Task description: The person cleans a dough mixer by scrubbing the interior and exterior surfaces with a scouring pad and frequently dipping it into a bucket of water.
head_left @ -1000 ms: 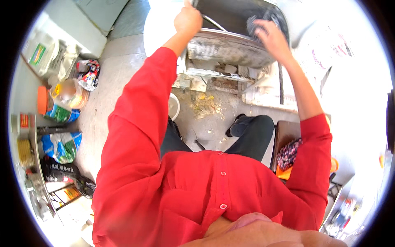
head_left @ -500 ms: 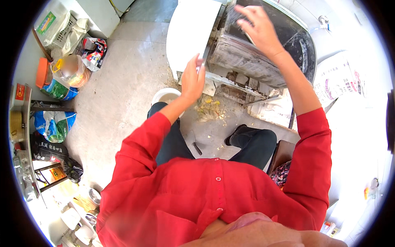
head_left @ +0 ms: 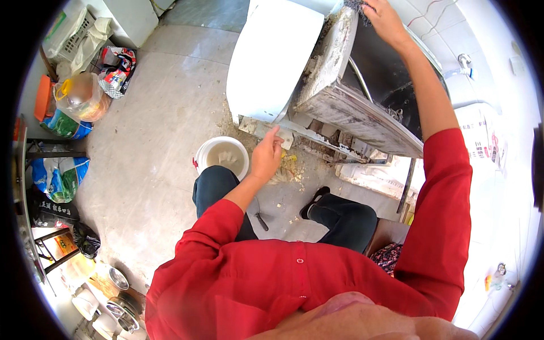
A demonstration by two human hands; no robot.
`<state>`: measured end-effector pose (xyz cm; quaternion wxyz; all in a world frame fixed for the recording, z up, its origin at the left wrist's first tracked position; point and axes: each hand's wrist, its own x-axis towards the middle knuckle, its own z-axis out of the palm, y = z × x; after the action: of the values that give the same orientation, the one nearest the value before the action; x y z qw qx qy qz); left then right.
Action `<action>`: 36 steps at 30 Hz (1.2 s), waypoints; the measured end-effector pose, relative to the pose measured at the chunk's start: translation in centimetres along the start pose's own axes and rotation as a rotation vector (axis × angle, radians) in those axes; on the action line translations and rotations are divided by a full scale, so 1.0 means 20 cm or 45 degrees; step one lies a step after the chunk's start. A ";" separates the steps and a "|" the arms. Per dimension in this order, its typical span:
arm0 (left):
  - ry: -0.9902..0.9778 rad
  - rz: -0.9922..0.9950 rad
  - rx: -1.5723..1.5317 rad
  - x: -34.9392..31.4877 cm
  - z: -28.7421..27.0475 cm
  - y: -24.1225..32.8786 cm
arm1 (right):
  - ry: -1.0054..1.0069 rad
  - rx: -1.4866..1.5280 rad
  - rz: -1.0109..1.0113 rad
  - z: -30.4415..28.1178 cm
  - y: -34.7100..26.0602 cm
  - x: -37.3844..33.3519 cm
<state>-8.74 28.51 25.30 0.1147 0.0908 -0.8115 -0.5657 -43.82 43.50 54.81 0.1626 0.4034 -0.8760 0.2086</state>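
My right hand (head_left: 387, 21) is at the far rim of a grimy, dark-lined metal box (head_left: 391, 73), its fingers closed on a grey steel wool scrubber (head_left: 356, 5). A second wiry tangle, like steel wool (head_left: 395, 115), lies inside the box near its front wall. A curved pale strip or tube (head_left: 360, 78) runs along the inside. Nearer to me, my left hand (head_left: 266, 154) hangs empty with its fingers apart, just beyond the white bucket (head_left: 244, 148) of cloudy water with pale lumps in it. Left of the box is a smooth white curved panel (head_left: 272, 62).
Crumbs and yellowish scraps (head_left: 292, 169) litter the floor under the box's rusty frame (head_left: 328, 139). A dark-handled scraper-like tool (head_left: 261, 221) lies between my legs. Bags (head_left: 59, 175) and a plastic jar (head_left: 76, 93) line the left side. A wall tap (head_left: 464, 61) is at the right.
My right hand has moved away from me to the box's far rim. My left hand has come lower, away from the white panel. The box's inside shows more; the whole view has shifted.
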 end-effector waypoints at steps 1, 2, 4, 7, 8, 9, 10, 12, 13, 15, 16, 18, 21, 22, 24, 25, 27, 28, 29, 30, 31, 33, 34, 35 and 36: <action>0.010 -0.003 0.000 0.00 0.01 0.01 | -0.058 -0.087 -0.006 0.02 0.10 0.06; -0.017 -0.007 -0.009 0.03 0.03 0.02 | -0.112 -0.185 -0.009 0.00 0.22 0.13; -0.068 -0.018 -0.004 0.06 0.03 0.03 | -0.131 -0.316 -0.072 0.04 0.37 0.24; -0.078 0.004 0.009 0.09 0.08 0.05 | -0.137 -0.392 -0.066 0.00 0.45 0.28; -0.062 -0.030 0.015 0.07 0.06 0.03 | -0.201 -0.316 0.041 0.06 0.38 0.32; -0.048 -0.061 0.018 0.07 0.04 0.00 | -0.266 -0.244 0.151 0.11 0.30 0.33; -0.038 -0.072 -0.001 0.08 0.05 0.00 | -0.239 -0.247 0.062 0.08 0.30 0.30; -0.064 -0.045 0.012 0.07 0.06 0.01 | -0.191 -0.254 -0.123 0.03 0.27 0.23; -0.062 -0.049 0.031 0.06 0.05 0.00 | -0.201 -0.267 -0.140 0.03 0.16 0.20; -0.071 -0.055 0.052 0.05 0.05 -0.01 | -0.224 -0.303 -0.160 -0.05 -0.07 0.06; -0.086 -0.049 0.065 0.05 0.05 -0.01 | -0.228 -0.253 -0.072 -0.07 -0.18 -0.04; -0.107 -0.057 0.070 0.05 0.06 0.01 | -0.232 -0.173 0.109 -0.12 -0.37 -0.17; -0.104 -0.056 0.110 0.03 0.06 -0.03 | -0.168 -0.219 -0.234 -0.10 -0.51 -0.36; -0.109 -0.064 0.115 0.03 0.06 -0.04 | -0.188 -0.123 -0.176 -0.11 -0.64 -0.43; -0.120 -0.072 0.109 0.02 0.05 -0.04 | -0.263 -0.077 -0.117 -0.10 -0.84 -0.58; -0.127 -0.071 0.091 0.01 0.04 -0.04 | -0.250 -0.074 -0.100 -0.10 -0.85 -0.60; -0.144 -0.075 0.059 0.00 0.03 -0.03 | -0.223 -0.067 -0.069 -0.10 -0.86 -0.61; -0.157 -0.085 0.051 -0.01 0.02 -0.03 | -0.184 -0.101 -0.098 -0.10 -0.82 -0.59; -0.166 -0.098 0.046 -0.01 0.01 -0.04 | -0.146 -0.131 -0.131 -0.10 -0.74 -0.54; -0.170 -0.122 0.032 -0.02 0.00 -0.04 | -0.115 -0.162 -0.155 -0.09 -0.65 -0.50; -0.167 -0.143 0.021 -0.02 -0.01 -0.04 | -0.069 -0.184 -0.136 -0.08 -0.55 -0.44; -0.172 -0.159 0.012 0.00 -0.03 -0.03 | -0.042 -0.200 -0.115 -0.08 -0.29 -0.31; -0.160 -0.177 0.028 -0.01 -0.06 -0.05 | 0.046 -0.123 -0.119 -0.02 -0.32 -0.23; -0.162 -0.182 0.032 -0.01 -0.08 -0.04 | 0.103 -0.142 -0.088 0.01 -0.25 -0.18; -0.155 -0.183 0.029 0.00 -0.09 -0.05 | 0.056 -0.177 -0.022 0.03 -0.16 -0.11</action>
<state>-8.11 26.59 25.03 0.0235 0.1156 -0.8148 -0.5676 -40.12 42.76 54.06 0.2114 0.3940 -0.8810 0.1548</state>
